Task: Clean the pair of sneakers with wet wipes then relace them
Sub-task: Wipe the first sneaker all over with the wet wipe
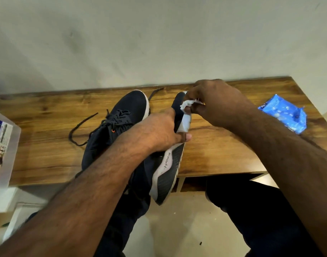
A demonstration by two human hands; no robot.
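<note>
Two dark navy sneakers with white soles are in view. One sneaker [121, 117] lies on the wooden table [223, 154] with its dark laces loose and trailing left. My left hand [162, 130] grips the other sneaker [170, 169] around its middle, turned on its side so the sole faces right and its heel hangs past the table's front edge. My right hand [214, 102] pinches a crumpled white wet wipe [186, 104] against the white sole edge near the toe.
A blue pack of wet wipes [287, 114] lies at the table's right end. A clear plastic box [3, 149] with a printed label stands at the left edge. A plain wall runs behind the table. My dark-trousered legs are below, over a light floor.
</note>
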